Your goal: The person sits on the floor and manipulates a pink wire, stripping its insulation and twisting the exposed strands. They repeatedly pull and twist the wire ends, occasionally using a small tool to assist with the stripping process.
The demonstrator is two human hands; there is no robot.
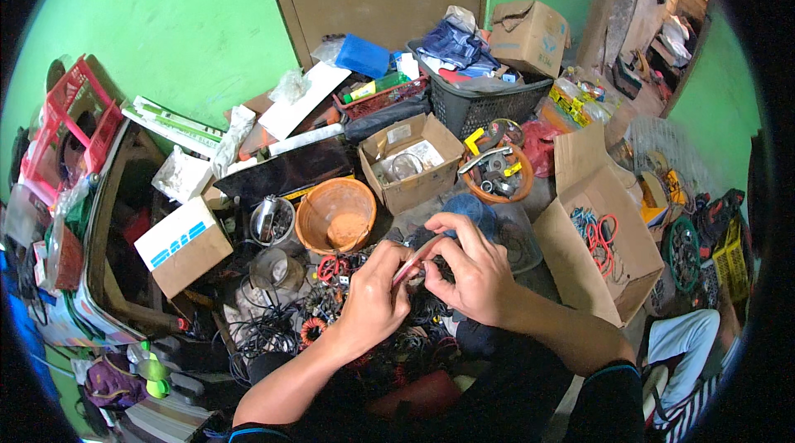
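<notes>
My left hand point(374, 296) and my right hand point(474, 277) meet in front of me, fingers closed on a thin pinkish-red strip point(414, 260). It slants up to the right between both sets of fingertips; I cannot make out its exact kind. Below the hands lies a tangle of black cables point(269, 323) with small loose parts. A red coiled cable point(313, 329) sits by my left wrist, and a red cable bundle point(331, 267) lies just beyond it. Fingers and wrists hide part of the pile.
An orange bucket point(335, 215) stands beyond my left hand, beside a grey bucket point(273, 222). At right, an open cardboard box point(571, 265) holds red and blue cables. Farther off are a tool-filled orange basin point(498, 174), a smaller carton point(411, 153) and a dark crate point(489, 103).
</notes>
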